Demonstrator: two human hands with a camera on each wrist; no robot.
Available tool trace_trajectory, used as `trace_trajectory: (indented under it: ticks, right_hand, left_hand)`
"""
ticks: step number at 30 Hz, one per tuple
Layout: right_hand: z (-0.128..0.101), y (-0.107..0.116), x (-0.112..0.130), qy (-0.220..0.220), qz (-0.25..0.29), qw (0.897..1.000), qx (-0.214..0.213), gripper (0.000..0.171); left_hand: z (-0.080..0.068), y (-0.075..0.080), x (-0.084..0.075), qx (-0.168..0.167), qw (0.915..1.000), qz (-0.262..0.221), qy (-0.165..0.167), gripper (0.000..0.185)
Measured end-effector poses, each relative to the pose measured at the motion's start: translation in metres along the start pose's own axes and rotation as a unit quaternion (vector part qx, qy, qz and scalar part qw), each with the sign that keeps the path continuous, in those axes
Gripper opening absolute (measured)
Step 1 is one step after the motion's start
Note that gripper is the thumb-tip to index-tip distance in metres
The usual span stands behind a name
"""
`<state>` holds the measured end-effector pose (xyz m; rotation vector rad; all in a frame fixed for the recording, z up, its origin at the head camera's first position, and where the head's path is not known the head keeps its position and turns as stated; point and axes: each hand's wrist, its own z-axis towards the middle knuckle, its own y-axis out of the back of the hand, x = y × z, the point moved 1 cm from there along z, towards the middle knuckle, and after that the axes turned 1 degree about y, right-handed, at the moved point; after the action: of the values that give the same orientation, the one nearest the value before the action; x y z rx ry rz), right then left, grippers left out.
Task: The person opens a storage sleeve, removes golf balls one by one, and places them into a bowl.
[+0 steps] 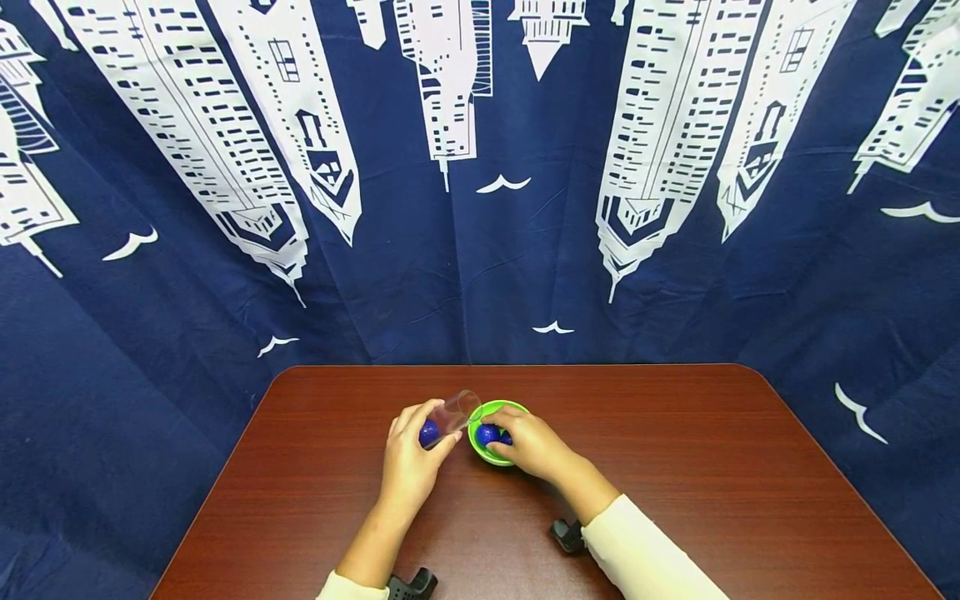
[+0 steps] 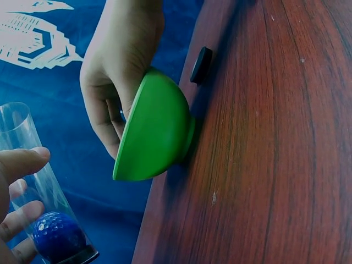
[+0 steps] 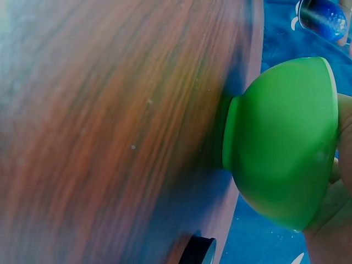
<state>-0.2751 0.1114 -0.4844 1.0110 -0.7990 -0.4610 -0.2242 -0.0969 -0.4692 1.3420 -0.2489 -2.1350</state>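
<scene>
Head view, lower centre: the left hand (image 1: 408, 462) grips a clear glass (image 1: 452, 415) tilted toward the green bowl (image 1: 480, 450), a blue ball (image 1: 429, 432) inside. The right hand (image 1: 531, 443) curls over the bowl's rim, steadying it on the table (image 1: 712, 483).

Left wrist view: fingers (image 2: 22, 162) wrap the glass at lower left.

Right wrist view: the bowl fills the right side; finger state cannot be told.

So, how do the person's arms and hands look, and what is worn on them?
Both hands are bare: the left hand and the right hand have no gloves, and I see no rings. Each arm has a long cream sleeve; the right sleeve reaches near the wrist, while the left sleeve shows only at the frame edge. A black wrist-camera mount sits under the right wrist and another under the left forearm.
</scene>
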Motion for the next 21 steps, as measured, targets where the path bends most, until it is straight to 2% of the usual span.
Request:
trace_trajectory:
  ticks: [7,15,21]
  right_hand:
    - [-0.003,0.004,0.002,-0.008,0.01,1.0,-0.01,0.044]
    - [-0.009,0.013,0.003,-0.014,0.04,0.996,-0.078,0.041]
    - [-0.018,0.018,0.001,-0.008,0.084,0.988,-0.132,0.04]
  left_hand:
    - [0.0,0.001,-0.002,0.0,1.0,-0.003,0.001,0.051]
    - [0.0,0.002,-0.003,-0.009,0.9998,0.004,-0.014,0.051]
    - [-0.001,0.002,-0.003,-0.015,0.9996,0.008,-0.023,0.052]
